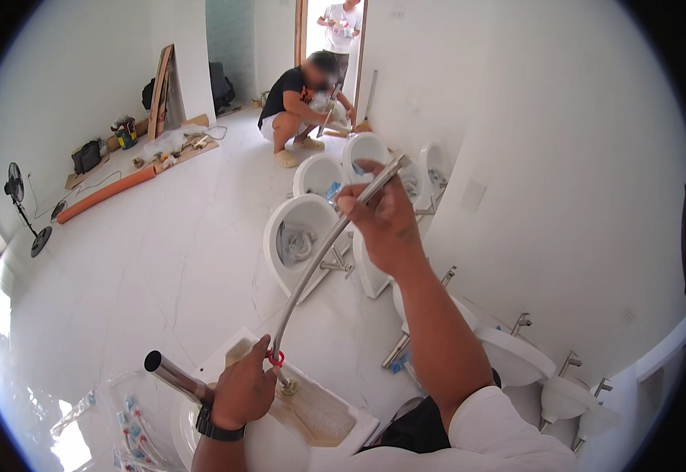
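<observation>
A braided metal flexible hose (304,283) curves between my two hands. My right hand (386,212) is closed around its upper end, beside a shiny cylindrical metal piece (389,175). Lower down, my left hand (247,387) grips near the hose's bottom end, where a red ring (276,359) sits. Below that ring, a brass fitting (289,386) stands in the beige, unglazed back of a white basin (359,425). Past my left wrist sticks out a chrome tube (171,376); my hand hides its other end, so I cannot tell whether I touch it.
Several white basins (274,250) with chrome taps stand ahead and along the right wall. Bagged parts (134,429) lie at lower left. A person (286,102) squats beyond the basins; another (339,31) stands in the doorway. An orange pipe (107,195) and fan (17,193) are left.
</observation>
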Motion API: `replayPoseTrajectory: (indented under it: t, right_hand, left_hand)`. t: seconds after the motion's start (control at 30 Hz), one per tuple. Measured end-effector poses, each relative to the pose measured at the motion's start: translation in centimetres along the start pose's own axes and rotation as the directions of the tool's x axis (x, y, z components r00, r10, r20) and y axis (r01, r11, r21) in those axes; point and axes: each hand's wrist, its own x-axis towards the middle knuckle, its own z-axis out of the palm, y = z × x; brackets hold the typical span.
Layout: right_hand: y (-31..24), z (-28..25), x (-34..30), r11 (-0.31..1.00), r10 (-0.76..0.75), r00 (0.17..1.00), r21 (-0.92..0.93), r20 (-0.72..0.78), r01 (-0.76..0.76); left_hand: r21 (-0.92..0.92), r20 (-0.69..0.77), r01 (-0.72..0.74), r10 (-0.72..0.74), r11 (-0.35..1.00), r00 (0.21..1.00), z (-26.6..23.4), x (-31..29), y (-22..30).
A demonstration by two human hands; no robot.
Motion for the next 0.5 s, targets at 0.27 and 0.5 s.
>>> replayPoseTrajectory:
  t: [0.27, 0.5]
  right_hand:
    - [-1.6, 2.1, -2.6, 0.784, -0.406, 0.901, -0.449, 0.152, 0.429]
    - [-1.6, 2.9, -3.4, 0.68, -0.508, 0.833, -0.491, 0.22, 0.545]
  left_hand:
    - [0.047, 0.037, 0.039, -0.04, 0.998, 0.998, -0.1, -0.2, -0.1]
    - [0.042, 0.009, 0.036, -0.037, 0.998, 0.999, 0.9, -1.1, -0.9]
